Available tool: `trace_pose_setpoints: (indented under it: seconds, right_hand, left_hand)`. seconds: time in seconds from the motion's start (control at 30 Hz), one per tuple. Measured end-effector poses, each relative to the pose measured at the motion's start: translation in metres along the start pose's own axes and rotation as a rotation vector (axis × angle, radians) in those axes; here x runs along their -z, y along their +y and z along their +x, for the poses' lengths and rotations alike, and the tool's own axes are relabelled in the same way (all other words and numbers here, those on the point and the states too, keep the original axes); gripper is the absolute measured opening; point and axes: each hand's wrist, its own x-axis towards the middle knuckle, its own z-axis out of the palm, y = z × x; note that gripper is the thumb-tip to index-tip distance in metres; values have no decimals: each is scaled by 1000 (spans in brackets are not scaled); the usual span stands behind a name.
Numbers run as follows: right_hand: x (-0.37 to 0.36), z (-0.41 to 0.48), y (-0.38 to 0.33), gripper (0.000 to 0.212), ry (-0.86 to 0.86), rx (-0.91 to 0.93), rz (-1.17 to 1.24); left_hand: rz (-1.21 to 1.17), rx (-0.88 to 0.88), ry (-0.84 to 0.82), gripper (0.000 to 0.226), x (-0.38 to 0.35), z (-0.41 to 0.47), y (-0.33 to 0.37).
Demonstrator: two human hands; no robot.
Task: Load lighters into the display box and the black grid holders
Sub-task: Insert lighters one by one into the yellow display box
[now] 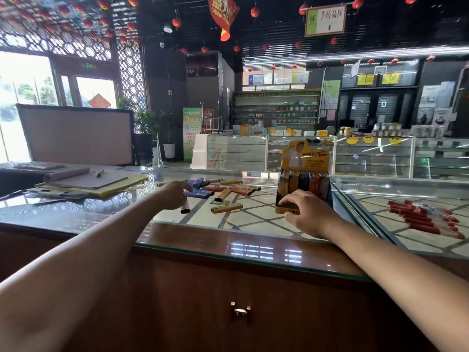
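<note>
A yellow display box [303,174] stands on the glass counter [253,222] with a row of lighters upright in it. My right hand [308,209] grips the box's front lower edge. Several loose lighters [223,189] in blue, red and yellow lie scattered on the glass to its left. My left hand [175,194] holds a dark lighter [185,207] that points down toward the glass. A yellow lighter [227,208] lies alone in front of the pile. No black grid holder shows.
Papers, a notebook with a pen [86,180] and a keyboard [38,165] lie at the counter's left. Red lighters [423,219] lie inside the glass case on the right. A wooden drawer handle [240,311] sits below.
</note>
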Motion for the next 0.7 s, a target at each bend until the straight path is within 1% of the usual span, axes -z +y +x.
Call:
trace_pose_setpoints:
  seconds: [0.07, 0.2, 0.27, 0.33, 0.47, 0.53, 0.63, 0.7]
  right_hand:
    - [-1, 0, 0, 33, 0, 4, -1]
    - [-1, 1, 1, 33, 7, 0, -3]
    - [-1, 1, 1, 33, 8, -4, -6]
    - [-1, 1, 1, 33, 9, -6, -4]
    - [0, 1, -1, 34, 7, -12, -6]
    - [0, 2, 0, 34, 5, -14, -6]
    - [0, 1, 0, 34, 5, -15, -6]
    - [0, 1, 0, 33, 7, -13, -3]
  left_hand:
    - [1, -18, 38, 49, -7, -2, 8]
    - [-38, -16, 139, 60, -16, 4, 11]
    - [-34, -30, 141, 64, -17, 6, 16]
    - [-31, -74, 102, 66, -17, 9, 22]
    - [-20, -132, 22, 60, -16, 17, 24]
    - [-19, -105, 32, 52, -15, 17, 29]
    - [54, -87, 54, 34, -12, 13, 42]
    - [89, -92, 40, 29, -11, 10, 48]
